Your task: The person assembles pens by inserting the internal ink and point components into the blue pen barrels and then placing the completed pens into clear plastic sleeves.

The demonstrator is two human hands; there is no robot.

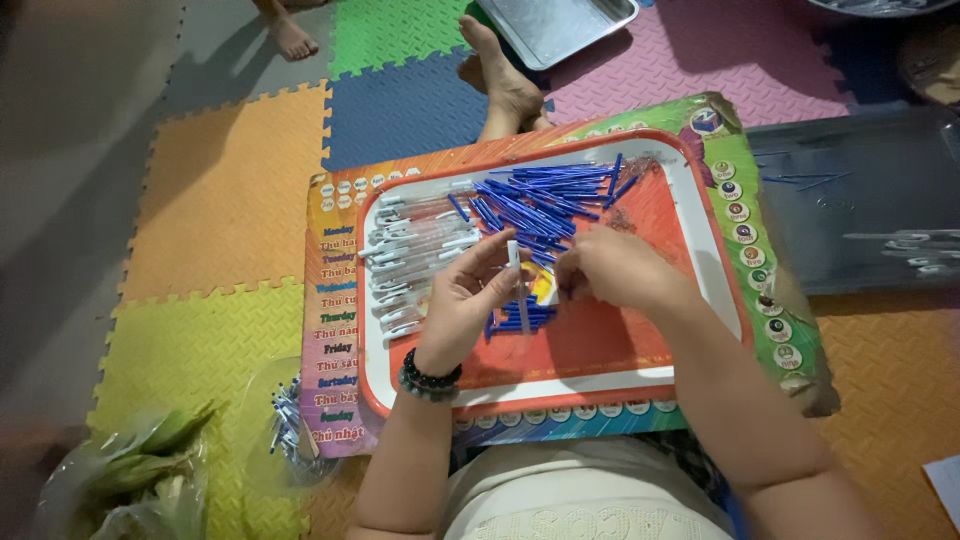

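At frame centre, a red tray (pixel 660 215) holds blue refills (pixel 535 205) and clear pen barrels (pixel 415 250). The left hand (pixel 465 300) pinches one barrel (pixel 514 255); the right hand (pixel 610 268) curls closed on refills.

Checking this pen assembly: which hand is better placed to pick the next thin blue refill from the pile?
Probably the right hand: it rests beside the pile of thin blue refills, while the left hand holds a clear pen barrel.

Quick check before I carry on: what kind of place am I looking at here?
Likely a home floor used for piecework, not a workshop. Coloured foam puzzle mats cover the ground, bare feet rest beside a red tray of blue pen refills and clear pen barrels.
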